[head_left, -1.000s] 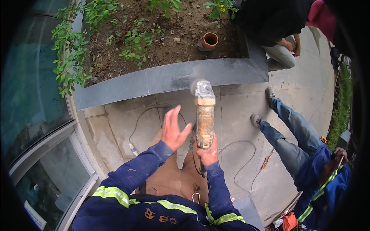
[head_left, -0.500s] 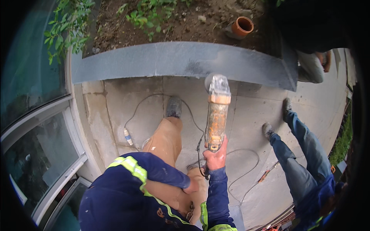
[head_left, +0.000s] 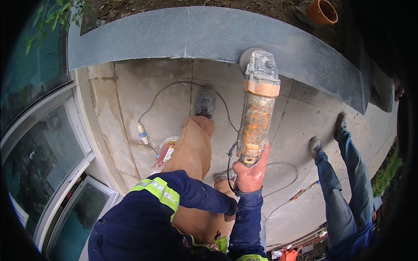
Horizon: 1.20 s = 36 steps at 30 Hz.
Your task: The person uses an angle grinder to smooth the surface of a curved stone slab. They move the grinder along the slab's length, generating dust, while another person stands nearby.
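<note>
My right hand (head_left: 251, 175) grips the rear end of a dusty orange-and-grey angle grinder (head_left: 256, 117). The grinder's pale disc (head_left: 246, 60) sits at the front edge of a grey stone coping (head_left: 165, 35); whether it spins, I cannot tell. A dark power cord (head_left: 231, 161) hangs from the tool beside my wrist. Low against my right thigh is my left hand (head_left: 230, 216), in shadow at the end of its sleeve, with its fingers hidden.
On the pavement lies a cord plug (head_left: 142, 134), near a paint bucket (head_left: 163, 154) partly behind my left leg. Another person's legs (head_left: 344, 174) stand at the right. An orange pot (head_left: 322, 11) rests in the soil beyond the coping. Window frames (head_left: 74, 174) line the left.
The view has shifted, so coping and pot appear higher up. The grinder looks larger and nearer, its disc still at the coping edge. A bucket shows beside my leg.
</note>
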{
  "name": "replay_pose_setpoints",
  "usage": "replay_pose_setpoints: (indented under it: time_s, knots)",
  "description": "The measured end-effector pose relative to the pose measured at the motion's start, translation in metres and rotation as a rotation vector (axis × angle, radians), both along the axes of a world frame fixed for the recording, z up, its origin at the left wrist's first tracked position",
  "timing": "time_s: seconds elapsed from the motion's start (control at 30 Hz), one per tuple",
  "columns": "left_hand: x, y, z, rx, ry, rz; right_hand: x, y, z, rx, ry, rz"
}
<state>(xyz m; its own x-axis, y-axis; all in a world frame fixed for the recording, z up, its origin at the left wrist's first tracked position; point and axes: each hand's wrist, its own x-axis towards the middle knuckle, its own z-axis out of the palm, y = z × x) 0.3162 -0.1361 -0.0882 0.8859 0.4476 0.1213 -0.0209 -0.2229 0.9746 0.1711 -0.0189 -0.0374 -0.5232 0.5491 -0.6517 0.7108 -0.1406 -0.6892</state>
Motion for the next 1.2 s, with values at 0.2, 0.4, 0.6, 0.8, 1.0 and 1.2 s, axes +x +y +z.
replay_pose_setpoints:
  time_s: [0.2, 0.4, 0.6, 0.8, 1.0, 1.2]
  knots:
    - [-0.011, 0.002, 0.001, 0.036, -0.016, 0.007, -0.017, -0.007, -0.008, -0.002, 0.018, 0.005]
    - [-0.021, 0.006, 0.0, 0.045, -0.025, 0.02, -0.023, -0.004, -0.001, 0.022, -0.018, 0.025]
    - [-0.027, 0.011, 0.0, 0.051, -0.021, 0.02, -0.039, 0.0, 0.006, -0.018, -0.032, -0.026]
    - [-0.031, 0.015, 0.0, 0.062, -0.015, 0.02, -0.037, 0.0, 0.006, 0.088, -0.035, 0.057]
    - [-0.033, 0.013, 0.001, 0.075, -0.019, 0.012, -0.033, -0.001, 0.012, -0.054, -0.089, -0.095]
    - [-0.034, 0.014, 0.002, 0.085, -0.008, 0.009, -0.034, 0.001, 0.009, 0.037, -0.072, 0.012]
